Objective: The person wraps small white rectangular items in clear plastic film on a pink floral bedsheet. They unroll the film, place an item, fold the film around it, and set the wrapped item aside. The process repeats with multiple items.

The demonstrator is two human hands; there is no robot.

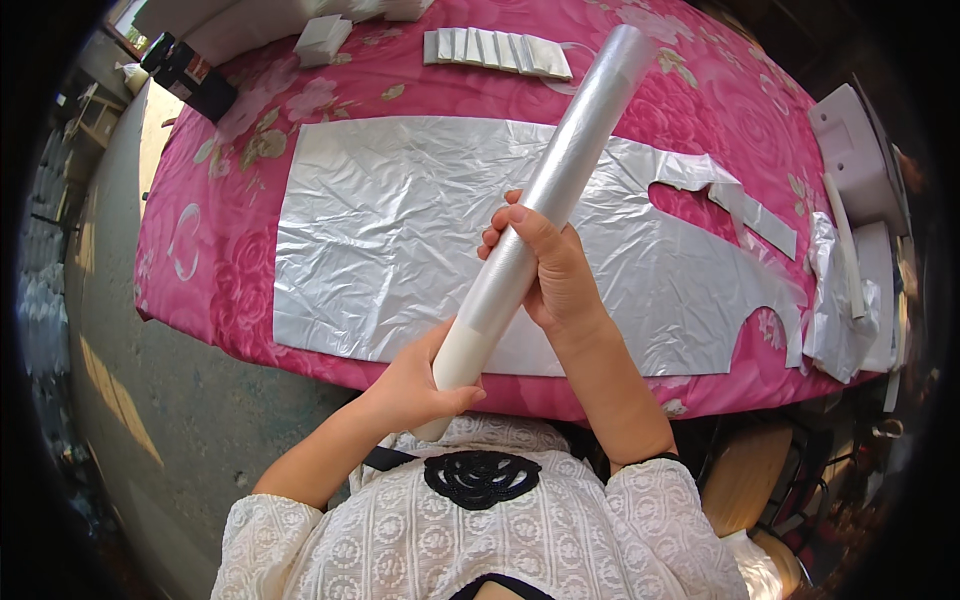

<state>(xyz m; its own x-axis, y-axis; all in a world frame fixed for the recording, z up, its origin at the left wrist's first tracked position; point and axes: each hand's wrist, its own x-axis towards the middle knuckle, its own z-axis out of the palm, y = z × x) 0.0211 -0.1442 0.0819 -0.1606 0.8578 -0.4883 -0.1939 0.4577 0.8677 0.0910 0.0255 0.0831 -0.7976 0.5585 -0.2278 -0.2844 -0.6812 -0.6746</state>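
A long roll of translucent plastic film [570,150] slants up and to the right in front of me, held above the table. Its lower end shows a whiter, bare section. Around that lower end my left hand [425,375] is closed, thumb across the front. My right hand [545,255] wraps the roll near its middle. Beneath the roll, a silvery plastic apron [400,230] lies spread out and creased, its straight edge at the left and its cut-out neck and strap end at the right. The roll and both hands hide part of the apron.
A pink floral cloth [240,285] covers the table. Along the far side sit a row of flat silvery packets [495,52], a white stack [322,40] and a dark bottle [190,78]. At the right edge are a white box [855,150] and crumpled plastic [835,300]. A wooden stool [745,475] stands below right.
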